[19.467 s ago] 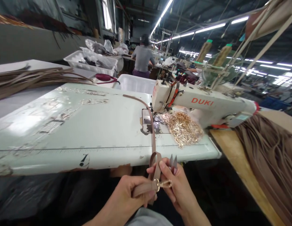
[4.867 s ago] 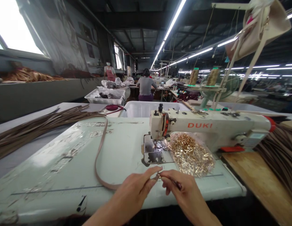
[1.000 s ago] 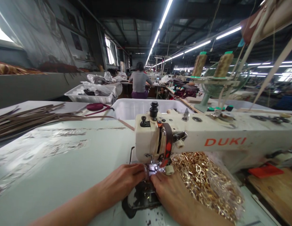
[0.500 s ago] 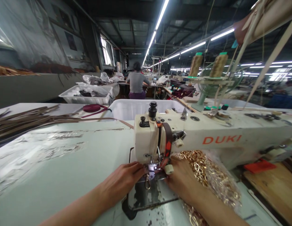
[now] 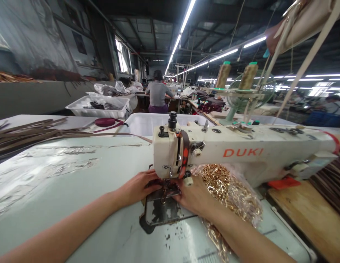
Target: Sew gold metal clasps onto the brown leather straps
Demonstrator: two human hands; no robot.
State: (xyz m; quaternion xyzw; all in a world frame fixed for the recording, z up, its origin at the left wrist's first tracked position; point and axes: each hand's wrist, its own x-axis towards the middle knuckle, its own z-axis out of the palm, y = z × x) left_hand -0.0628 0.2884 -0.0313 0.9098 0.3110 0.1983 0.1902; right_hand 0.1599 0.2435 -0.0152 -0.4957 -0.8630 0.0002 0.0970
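A cream sewing machine [image 5: 242, 148] stands across the table, its needle area between my two hands. My left hand [image 5: 142, 186] reaches in from the left; its thumb and fingers close at the edge of the needle area on a small piece I cannot make out. On the other side my right hand [image 5: 191, 193] is bent in under the machine head, fingertips near the presser foot, what they grip mostly hidden. A small metal snap hook [image 5: 163, 199] hangs between the hands over the dark, worn machine plate [image 5: 164, 213].
A plastic bag of gold-coloured metal hooks [image 5: 227, 190] lies right of my right hand. Brown strips [image 5: 27, 137] pile up at the left, near a burgundy tape roll [image 5: 104, 122]. Behind the machine stand a white bin [image 5: 142, 120] and thread cones [image 5: 248, 76]. A person [image 5: 158, 95] sits farther back.
The view has shifted, so the machine appears slightly farther left and higher. Both hands stay at the needle area, and the light shining there is gone. The snap hook still hangs between them.
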